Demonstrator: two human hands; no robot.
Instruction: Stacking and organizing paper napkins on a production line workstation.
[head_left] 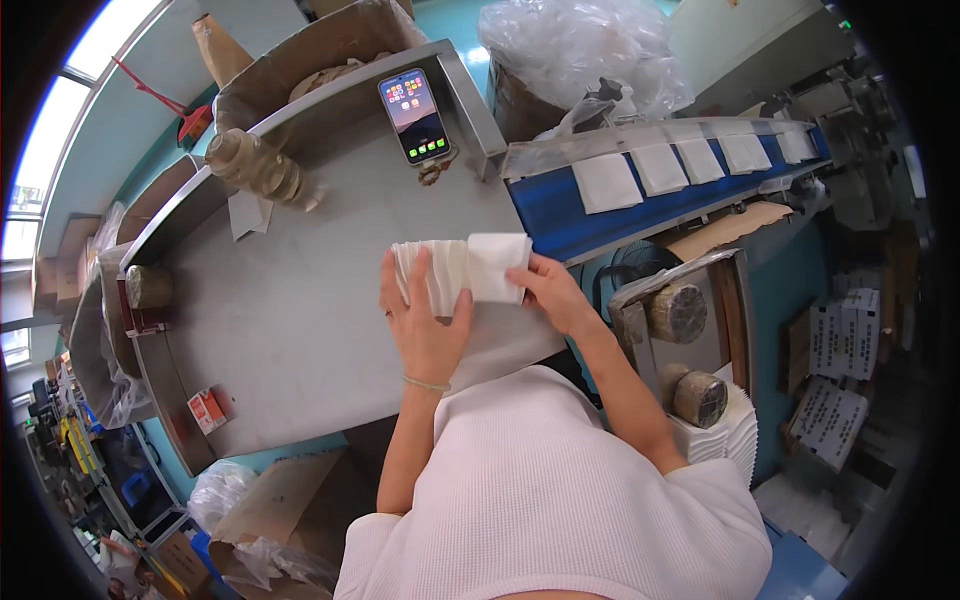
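Two hands clamp one stack of white napkins: left hand under its near-left end, right hand at its right end. Bare steel table spreads leftward; table edge just behind the wrists.

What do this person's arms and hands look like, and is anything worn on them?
Both forearms are bare. The left hand has a thin, pale bracelet at the wrist. The right hand shows no glove or bracelet. A short white waffle-textured sleeve covers the right upper arm.

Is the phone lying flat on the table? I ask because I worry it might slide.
No, the phone leans tilted against the raised rim at the far edge of the metal table.
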